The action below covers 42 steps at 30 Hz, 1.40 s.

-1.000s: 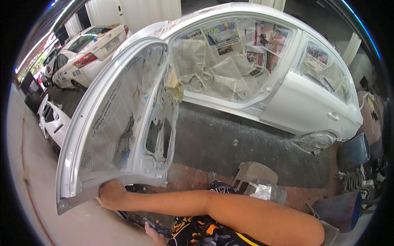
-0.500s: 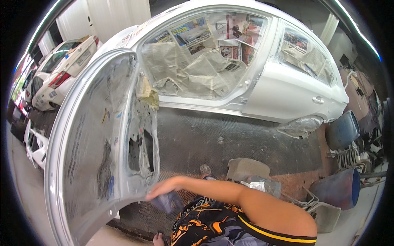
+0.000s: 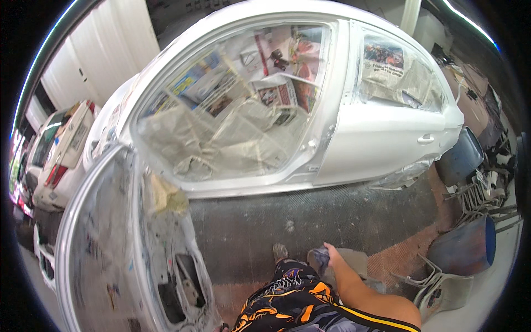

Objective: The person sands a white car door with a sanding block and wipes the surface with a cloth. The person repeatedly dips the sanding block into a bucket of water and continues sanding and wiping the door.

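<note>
Car body [image 3: 381, 141], white; front door [image 3: 67, 238], silvery grey; newspaper [image 3: 238, 135], grey-beige with multicoloured print; garment [image 3: 287, 305], black with orange motifs and yellow stripe; cloth [image 3: 319, 258], grey-blue.

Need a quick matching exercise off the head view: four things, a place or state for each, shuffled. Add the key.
Things
1. Grey cloth
2. Front door
3. Rear door
4. Newspaper

Places and states
A. Closed, white, with a handle
B. Spread over side openings of the car
C. In the right hand
D. Swung open at the left

Pairs: 1-C, 2-D, 3-A, 4-B
</note>
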Tool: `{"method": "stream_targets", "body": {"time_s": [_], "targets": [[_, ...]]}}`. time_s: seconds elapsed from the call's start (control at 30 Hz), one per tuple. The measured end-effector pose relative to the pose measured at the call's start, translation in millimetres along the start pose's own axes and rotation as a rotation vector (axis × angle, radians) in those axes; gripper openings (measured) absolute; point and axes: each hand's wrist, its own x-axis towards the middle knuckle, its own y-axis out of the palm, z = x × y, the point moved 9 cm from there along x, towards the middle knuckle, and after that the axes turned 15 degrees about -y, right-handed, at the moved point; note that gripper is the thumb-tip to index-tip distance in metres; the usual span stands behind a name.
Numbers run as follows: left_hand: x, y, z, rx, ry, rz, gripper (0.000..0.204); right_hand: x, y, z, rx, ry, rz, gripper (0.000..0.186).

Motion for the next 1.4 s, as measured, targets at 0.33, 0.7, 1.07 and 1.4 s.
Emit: {"method": "stream_targets", "body": {"time_s": [0.33, 0.7, 1.07, 1.4], "targets": [[91, -141, -239, -0.364, 0.381, -0.329, 0.046, 94, 68, 116, -0.386, -0.248, 0.009, 0.043], [106, -356, -505, -1.042, 0.778, 0.111, 0.054, 66, 392, 221, -0.187, -0.463, 0.391, 0.04], [17, -547, -777, -0.816, 1.582, -0.101, 0.059, -109, 679, 345, -0.206, -1.017, 0.622, 0.041], [-21, -559, -831, -0.223, 1.779, -1.181, 0.057, -108, 690, 404, -0.623, -1.159, 0.768, 0.046]]}}
